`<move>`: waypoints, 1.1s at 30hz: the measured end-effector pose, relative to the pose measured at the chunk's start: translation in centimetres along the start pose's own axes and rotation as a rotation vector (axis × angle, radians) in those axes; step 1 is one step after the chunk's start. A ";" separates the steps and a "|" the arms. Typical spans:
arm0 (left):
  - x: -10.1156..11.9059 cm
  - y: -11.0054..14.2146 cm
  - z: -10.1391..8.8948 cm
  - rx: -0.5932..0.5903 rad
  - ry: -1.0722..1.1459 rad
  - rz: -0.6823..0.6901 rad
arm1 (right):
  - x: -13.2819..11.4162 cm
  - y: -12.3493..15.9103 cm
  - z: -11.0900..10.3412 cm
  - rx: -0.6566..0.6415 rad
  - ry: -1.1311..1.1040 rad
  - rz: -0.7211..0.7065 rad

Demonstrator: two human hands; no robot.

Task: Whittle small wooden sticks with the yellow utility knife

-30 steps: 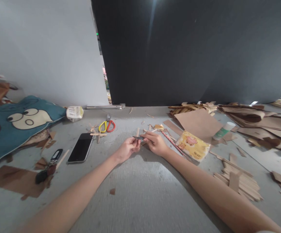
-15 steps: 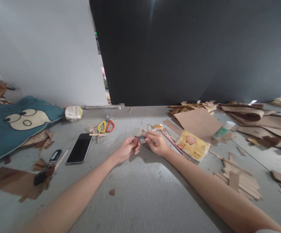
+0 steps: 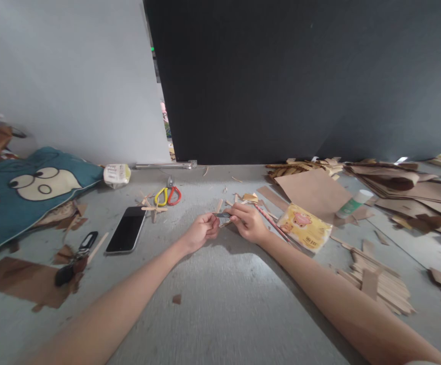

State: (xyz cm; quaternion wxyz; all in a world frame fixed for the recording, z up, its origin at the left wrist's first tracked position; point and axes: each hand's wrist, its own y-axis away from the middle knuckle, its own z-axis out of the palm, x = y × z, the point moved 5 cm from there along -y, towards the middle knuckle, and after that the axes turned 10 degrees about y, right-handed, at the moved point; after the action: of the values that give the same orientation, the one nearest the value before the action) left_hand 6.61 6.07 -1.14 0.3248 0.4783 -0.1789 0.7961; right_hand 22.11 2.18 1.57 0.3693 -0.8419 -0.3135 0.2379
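Note:
Between my two hands is a small, thin, dark grey strip (image 3: 223,215), too small to make out its exact kind. My left hand (image 3: 202,232) pinches its left end, fingers curled in. The right end is gripped by my right hand (image 3: 250,224), closed with thumb and fingertips together. Just beyond the strip, wooden sticks and scraps (image 3: 239,198) lie on the grey table (image 3: 205,314). A red patterned pencil-like rod (image 3: 269,220) lies beside my right hand, next to a yellow tissue pack (image 3: 304,228).
Pliers with yellow and red handles (image 3: 169,195), a phone (image 3: 126,230) and keys (image 3: 76,258) lie left, near a blue cushion (image 3: 48,187). On the right are a glue stick (image 3: 353,204), brown card (image 3: 313,190) and a pile of wooden sticks (image 3: 383,281). A black panel (image 3: 281,81) stands behind.
The dark strip shows more fully between my fingertips, and my left fingers have curled in more. The view has shifted slightly; both hands stay in about the same place.

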 end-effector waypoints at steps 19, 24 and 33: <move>-0.4 0.0 0.0 -0.041 -0.087 -0.023 | -0.1 0.0 0.5 -0.103 -0.025 -0.013; -0.5 0.1 0.1 -0.044 -0.165 -0.021 | -0.4 0.1 0.5 -0.102 -0.036 -0.023; -0.6 0.1 -0.1 -0.048 -0.125 0.003 | -0.2 0.1 0.5 -0.091 -0.019 -0.037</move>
State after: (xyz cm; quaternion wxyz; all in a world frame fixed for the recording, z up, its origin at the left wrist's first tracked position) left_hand 6.65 5.83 -1.77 0.3230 0.5187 -0.2185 0.7608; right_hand 21.70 2.20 1.25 0.3320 -0.8495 -0.3432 0.2245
